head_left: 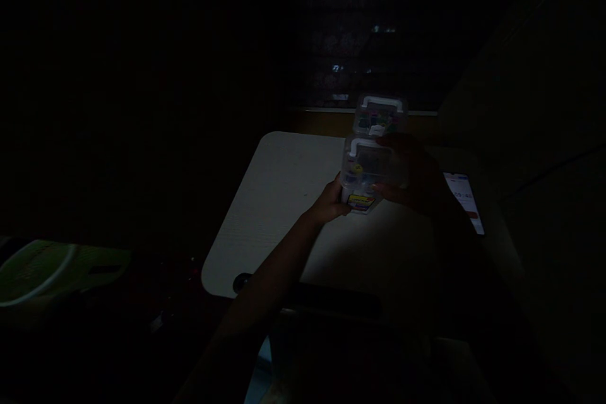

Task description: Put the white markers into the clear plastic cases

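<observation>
The clear box [372, 172] is sitting between the person's two hands, over the far part of the pale table [279, 189]; the dim light is leaving it unclear whether its base is touching the tabletop. The table is spreading out beneath the arms, and a dark strip [338, 301] is running along its near edge. The right hand [411, 173] is reaching across the box's right side, its fingers curling at the far edge of the top and its thumb pressing at the near edge. The left hand [330, 202] is gripping the left side, its fingers partly hidden and its thumb lying beside the front. A second clear box [379, 112] is standing just behind, holding small coloured pieces. To the right, a phone [464, 202] with a lit screen is lying. A yellow label [360, 202] is showing on the near box's front, and a round yellow piece [356, 168] is showing inside.
</observation>
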Available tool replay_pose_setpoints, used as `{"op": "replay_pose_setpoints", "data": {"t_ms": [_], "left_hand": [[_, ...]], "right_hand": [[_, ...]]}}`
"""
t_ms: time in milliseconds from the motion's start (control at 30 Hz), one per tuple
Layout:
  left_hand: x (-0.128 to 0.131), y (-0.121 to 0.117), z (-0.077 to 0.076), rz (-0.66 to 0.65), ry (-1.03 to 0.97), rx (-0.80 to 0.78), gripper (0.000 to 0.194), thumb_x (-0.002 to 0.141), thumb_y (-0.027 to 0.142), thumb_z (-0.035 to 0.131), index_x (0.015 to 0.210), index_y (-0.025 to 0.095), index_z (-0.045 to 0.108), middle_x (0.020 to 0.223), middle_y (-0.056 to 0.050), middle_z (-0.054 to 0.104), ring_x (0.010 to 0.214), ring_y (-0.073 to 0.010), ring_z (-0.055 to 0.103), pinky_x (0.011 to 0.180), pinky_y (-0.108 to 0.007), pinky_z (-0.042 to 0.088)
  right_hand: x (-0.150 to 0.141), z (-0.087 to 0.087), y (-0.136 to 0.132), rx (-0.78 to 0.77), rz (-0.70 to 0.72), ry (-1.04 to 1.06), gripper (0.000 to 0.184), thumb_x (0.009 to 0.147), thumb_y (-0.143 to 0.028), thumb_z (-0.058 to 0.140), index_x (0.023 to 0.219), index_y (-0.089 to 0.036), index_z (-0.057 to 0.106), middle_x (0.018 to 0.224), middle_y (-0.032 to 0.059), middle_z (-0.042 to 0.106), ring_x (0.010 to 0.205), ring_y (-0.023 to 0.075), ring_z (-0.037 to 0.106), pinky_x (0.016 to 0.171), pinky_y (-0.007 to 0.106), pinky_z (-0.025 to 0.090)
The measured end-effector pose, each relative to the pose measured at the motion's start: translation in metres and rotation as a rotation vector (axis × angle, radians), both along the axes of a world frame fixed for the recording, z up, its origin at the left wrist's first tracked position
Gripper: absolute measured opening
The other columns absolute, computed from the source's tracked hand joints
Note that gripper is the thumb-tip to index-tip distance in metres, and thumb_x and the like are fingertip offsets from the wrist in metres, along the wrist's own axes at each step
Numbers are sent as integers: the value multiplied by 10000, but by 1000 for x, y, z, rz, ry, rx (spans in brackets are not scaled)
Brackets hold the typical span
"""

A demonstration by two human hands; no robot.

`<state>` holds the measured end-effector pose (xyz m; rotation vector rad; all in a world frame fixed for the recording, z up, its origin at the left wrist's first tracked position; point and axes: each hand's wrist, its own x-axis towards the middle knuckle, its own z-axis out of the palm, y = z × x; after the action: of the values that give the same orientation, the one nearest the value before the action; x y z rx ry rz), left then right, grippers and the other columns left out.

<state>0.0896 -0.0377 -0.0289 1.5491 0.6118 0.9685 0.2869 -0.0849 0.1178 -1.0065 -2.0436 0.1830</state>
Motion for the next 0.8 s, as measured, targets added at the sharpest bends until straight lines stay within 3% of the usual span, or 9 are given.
{"op": "replay_pose_setpoints", "data": {"t_ms": [333, 567, 800], "left_hand": [[3, -1, 3, 17, -51, 1, 776, 505, 259, 683, 1255, 201, 494, 1122, -40, 645, 945, -249, 611, 742, -307, 475], [1, 0, -2, 6, -33, 6, 848, 513, 266, 688, 1325, 208, 451, 1126, -47, 646, 870, -226, 622, 689, -291, 478], [2, 2, -1, 16, -34, 69, 833, 517, 264, 692, 1318, 210, 467, 1158, -53, 643, 985, -267, 616, 772, -332, 487]], "right_hand": [[6, 0, 1, -105, 26, -18, 663, 732, -506, 694, 1339, -360, 469, 1350, 57, 530, 1294, 333, 498, 1065, 576, 442], [11, 0, 1, -56, 43, -71, 714, 742, -476, 703, 1370, -257, 444, 1348, 112, 527, 1277, 336, 505, 1040, 579, 455], [14, 2, 1, -71, 80, -81, 724, 716, -459, 738, 1364, -330, 442, 1337, 76, 532, 1264, 312, 522, 1011, 528, 499]]}}
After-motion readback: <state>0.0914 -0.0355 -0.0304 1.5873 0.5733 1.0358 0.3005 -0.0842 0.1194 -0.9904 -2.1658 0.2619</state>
